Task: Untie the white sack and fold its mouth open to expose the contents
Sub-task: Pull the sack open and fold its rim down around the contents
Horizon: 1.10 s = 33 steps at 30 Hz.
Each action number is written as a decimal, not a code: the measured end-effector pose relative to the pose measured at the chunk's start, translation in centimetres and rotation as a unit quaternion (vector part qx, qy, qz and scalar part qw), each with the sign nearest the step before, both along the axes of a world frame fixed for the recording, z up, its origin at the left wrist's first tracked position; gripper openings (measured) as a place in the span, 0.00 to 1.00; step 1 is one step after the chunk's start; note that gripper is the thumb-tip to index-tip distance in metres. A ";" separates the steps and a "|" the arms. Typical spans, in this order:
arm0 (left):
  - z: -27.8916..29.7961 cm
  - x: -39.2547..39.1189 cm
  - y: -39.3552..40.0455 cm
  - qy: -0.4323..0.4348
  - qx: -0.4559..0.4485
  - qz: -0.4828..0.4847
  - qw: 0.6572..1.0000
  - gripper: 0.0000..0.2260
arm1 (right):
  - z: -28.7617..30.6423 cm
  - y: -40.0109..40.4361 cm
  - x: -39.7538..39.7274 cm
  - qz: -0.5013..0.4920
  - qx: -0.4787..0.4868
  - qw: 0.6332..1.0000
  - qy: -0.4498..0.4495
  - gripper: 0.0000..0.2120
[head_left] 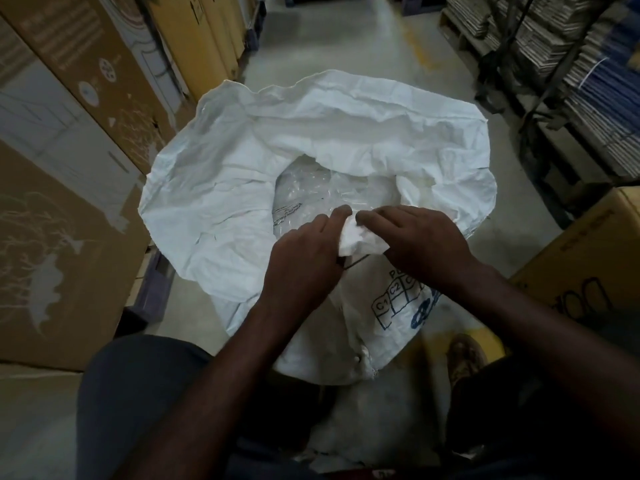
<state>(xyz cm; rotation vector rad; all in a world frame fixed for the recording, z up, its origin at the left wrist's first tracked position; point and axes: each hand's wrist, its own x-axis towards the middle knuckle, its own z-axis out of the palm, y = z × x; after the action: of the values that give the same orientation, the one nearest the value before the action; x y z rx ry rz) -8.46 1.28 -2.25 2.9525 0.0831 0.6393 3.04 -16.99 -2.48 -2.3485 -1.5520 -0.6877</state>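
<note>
Large white woven plastic sack stands on the grey concrete floor right in front of the person, between the knees, mouth facing up at the camera. No tie visible at the mouth; far and left rim already spread wide and rolled outward. Clear crinkled plastic liner shows in the opening, contents under it not readable.

Near rim is the part not yet folded. Bunched wad of it sits between both hands: left hand pinches it from the left, right hand grips it from the right, fingertips almost touching over the wad. Both hands curled onto fabric, not open.

Key relation: unfolded edge lies on the near side, directly under the hands, opening runs away from the person. Both hands about equally close. My read: next move is pulling the wad apart and rolling it down toward the body, over the printed blue grid marking.

Brown cardboard boxes stand just beside the sack on the left.
</note>
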 end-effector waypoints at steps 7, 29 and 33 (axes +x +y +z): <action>-0.6 -0.8 1.4 0.032 -0.038 0.036 0.998 0.27 | -0.6 -0.3 0.8 0.031 0.005 0.999 0.009 0.26; -0.5 -1.9 0.8 0.238 -0.266 -0.106 0.928 0.24 | 1.3 -2.7 0.6 0.084 -0.129 0.967 0.203 0.14; -0.1 -1.6 1.1 0.255 -0.265 -0.094 0.925 0.19 | 0.6 -1.3 -0.8 0.094 -0.131 0.973 0.165 0.20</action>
<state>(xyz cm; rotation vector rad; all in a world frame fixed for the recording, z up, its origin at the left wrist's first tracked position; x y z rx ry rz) -10.10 2.36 -2.36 2.4708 0.0133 -0.1724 2.27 -18.32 -1.85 -2.2989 -1.7605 -0.0435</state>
